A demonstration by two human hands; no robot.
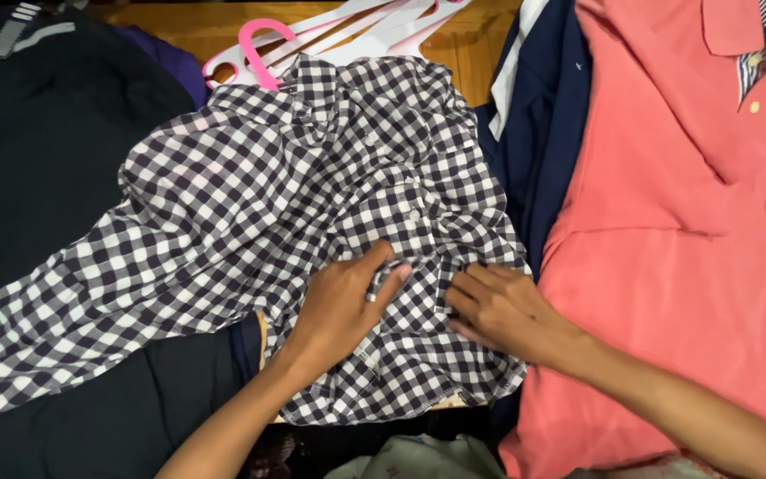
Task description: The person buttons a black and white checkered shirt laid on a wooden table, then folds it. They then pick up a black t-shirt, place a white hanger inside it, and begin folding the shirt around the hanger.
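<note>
A black, soft-looking garment (46, 160) was spread at the far left, with more dark cloth (90, 417) at the near left. A rumpled navy-and-white checked woven shirt (294, 204) was lying across the middle of the pile, one long sleeve trailing off to the near left, its buttoned front bunched at the centre. Pink and white plastic hangers (312, 35) were seen at the far edge on a wooden surface (463, 44).

The left hand (343, 306) was laid on the shirt front, fingers half curled, a small fold of checked cloth apparently pinched between thumb and forefinger near the button strip. The right hand (503, 306) was pressed just beside it on the shirt's right edge, fingers bent and tucked at the cloth; whether a fold was actually gripped could not be told.

The shirt was judged light, thin and limp, not slippery or fragile, easily creased, with no stiffness except at collar and button strip. Best hold was judged to be at the stitched edges: placket, hem or shoulder seams.

A navy garment (547, 133) was lying right of the shirt, and a coral-pink knit polo shirt (684, 222) filled the right side.
</note>
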